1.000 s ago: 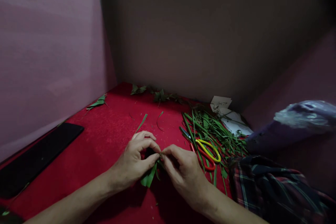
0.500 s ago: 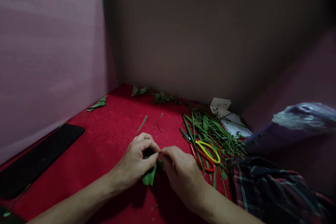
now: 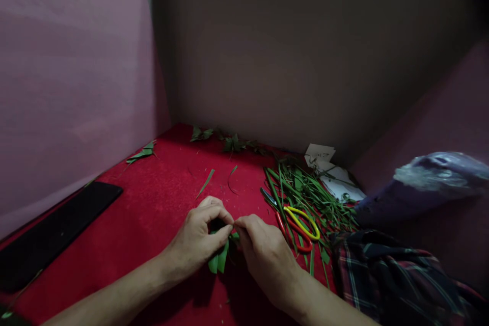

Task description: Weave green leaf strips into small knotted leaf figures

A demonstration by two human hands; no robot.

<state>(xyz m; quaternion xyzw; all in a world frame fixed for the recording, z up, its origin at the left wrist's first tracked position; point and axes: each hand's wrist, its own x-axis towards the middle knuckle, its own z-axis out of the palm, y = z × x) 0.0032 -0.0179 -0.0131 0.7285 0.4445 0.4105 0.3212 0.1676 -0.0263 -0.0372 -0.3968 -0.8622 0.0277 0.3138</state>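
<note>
Over the red cloth (image 3: 153,229), my left hand (image 3: 202,232) is closed on a small bunch of green leaves (image 3: 219,260), whose blades hang down below the thumb. The thumb and forefinger pinch at its upper end. My right hand (image 3: 265,252) meets them there, its fingertips pressed together against the left fingertips. Whatever the right fingers grip, perhaps part of the leaves, is hidden behind the knuckles. Scissors (image 3: 301,229) with one yellow and one red handle lie just right of my right hand, blades pointing to the back left.
A heap of cut green grass and stalks (image 3: 321,193) lies beyond the scissors, beside white papers (image 3: 340,181). Plaid fabric (image 3: 382,270) and a purple plastic-wrapped thing (image 3: 431,183) are at right. A flat black object (image 3: 64,229) lies left. Leaf sprigs (image 3: 233,142) line the back wall.
Both hands stay together at nearly the same spot, with the fingertips still pinched. The whole view has shifted very slightly.
</note>
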